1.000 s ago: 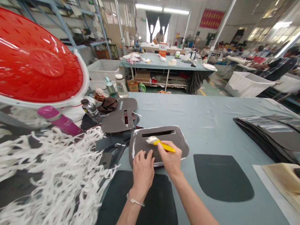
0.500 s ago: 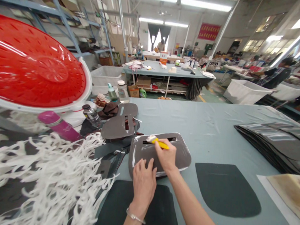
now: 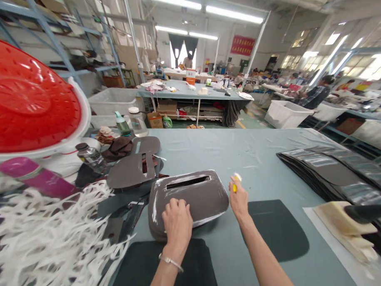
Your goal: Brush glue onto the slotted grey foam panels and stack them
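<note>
A glossy grey-brown slotted panel, streaked white, was laid on the pale blue surface, the open left hand pressed upon it, a yellow-handled brush gripped in the right hand just beside it.

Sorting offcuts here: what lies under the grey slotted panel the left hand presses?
The grey slotted panel sits on the pale blue table cover, dark offcuts against its left side. What lies directly beneath it and the left hand is covered and cannot be seen.
</note>
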A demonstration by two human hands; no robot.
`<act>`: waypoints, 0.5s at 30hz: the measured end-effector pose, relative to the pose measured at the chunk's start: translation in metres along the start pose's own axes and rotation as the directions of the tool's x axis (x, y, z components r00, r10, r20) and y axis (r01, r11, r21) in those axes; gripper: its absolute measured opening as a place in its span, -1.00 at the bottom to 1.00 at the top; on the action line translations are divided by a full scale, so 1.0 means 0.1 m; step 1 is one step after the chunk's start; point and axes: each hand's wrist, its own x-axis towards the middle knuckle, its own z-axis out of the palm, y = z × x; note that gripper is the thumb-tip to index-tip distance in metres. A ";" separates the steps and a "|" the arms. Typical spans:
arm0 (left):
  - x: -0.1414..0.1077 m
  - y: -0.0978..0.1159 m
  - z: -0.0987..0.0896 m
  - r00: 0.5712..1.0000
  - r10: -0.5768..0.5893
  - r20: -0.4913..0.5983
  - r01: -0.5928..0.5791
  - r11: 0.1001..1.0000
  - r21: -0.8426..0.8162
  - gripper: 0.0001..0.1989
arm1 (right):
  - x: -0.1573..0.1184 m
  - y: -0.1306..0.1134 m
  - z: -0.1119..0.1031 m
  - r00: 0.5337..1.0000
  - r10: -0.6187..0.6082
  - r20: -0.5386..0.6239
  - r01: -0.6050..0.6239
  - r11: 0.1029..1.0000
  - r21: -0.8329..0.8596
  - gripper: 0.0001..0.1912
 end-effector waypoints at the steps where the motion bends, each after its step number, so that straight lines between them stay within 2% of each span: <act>1: 0.06 0.09 0.06 0.999 0.014 0.033 -0.011 0.993 -0.113 -0.76 | -0.06 0.03 0.00 1.000 0.007 0.027 -0.007 1.000 -0.008 -0.59; 4: 0.26 0.37 0.31 0.989 0.031 0.144 0.044 0.871 -0.489 -0.79 | -0.22 0.08 -0.01 0.998 0.025 0.051 -0.023 0.999 -0.023 -0.59; 6: 0.39 0.55 0.46 0.977 0.000 0.215 0.138 0.766 -0.627 -0.78 | -0.31 0.07 -0.03 0.999 0.016 0.048 -0.016 1.000 -0.014 -0.59; 8: 0.49 0.69 0.57 0.965 -0.014 0.262 0.194 0.710 -0.677 -0.67 | -0.38 0.02 -0.05 0.999 -0.017 0.047 0.016 1.000 0.010 -0.60; 10: 0.57 0.79 0.63 0.959 -0.004 0.284 0.207 0.696 -0.688 -0.57 | -0.44 -0.07 -0.08 0.996 -0.067 0.054 0.065 0.997 0.038 -0.61; 15: 0.63 0.89 0.69 0.932 -0.059 0.357 0.317 0.608 -0.728 -0.47 | -0.55 -0.31 -0.17 0.990 -0.129 0.055 0.127 0.991 0.049 -0.70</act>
